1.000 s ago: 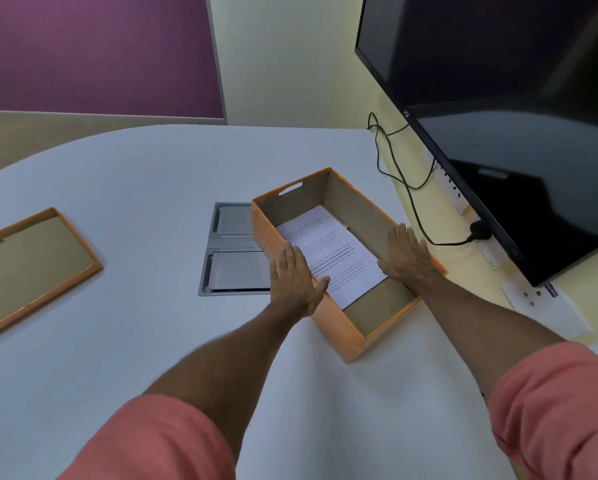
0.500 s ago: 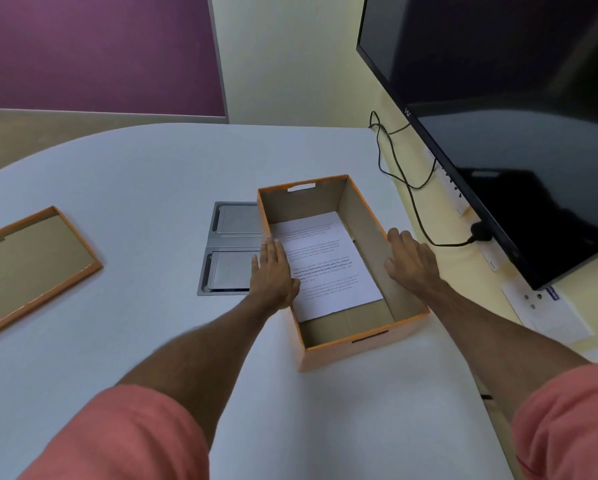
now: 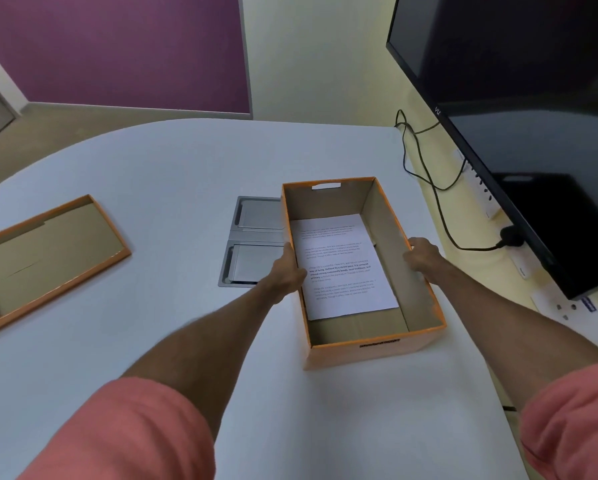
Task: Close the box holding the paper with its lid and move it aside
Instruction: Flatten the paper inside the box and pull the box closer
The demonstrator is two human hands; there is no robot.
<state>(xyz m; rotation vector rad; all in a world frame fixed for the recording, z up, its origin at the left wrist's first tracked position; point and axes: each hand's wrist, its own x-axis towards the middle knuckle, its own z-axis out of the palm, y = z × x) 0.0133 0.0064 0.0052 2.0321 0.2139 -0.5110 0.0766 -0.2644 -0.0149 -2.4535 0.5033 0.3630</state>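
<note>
An open orange cardboard box [image 3: 366,351] stands on the white table, right of centre, its long side pointing away from me. A printed sheet of paper [image 3: 342,265] lies flat on its floor. My left hand [image 3: 287,271] presses against the box's left wall from outside. My right hand [image 3: 420,254] holds the right wall, fingers curled over the rim. The box's orange lid [image 3: 48,258] lies inside-up at the far left of the table, well apart from both hands.
A grey metal cable hatch [image 3: 252,240] is set into the table just left of the box. A large dark screen [image 3: 532,133] hangs on the right wall, with black cables [image 3: 425,168] and wall sockets [image 3: 567,306] beneath it.
The box has turned from a slant to straight in front of me and come slightly nearer. Both hands shifted from resting on its rim to holding its side walls.
</note>
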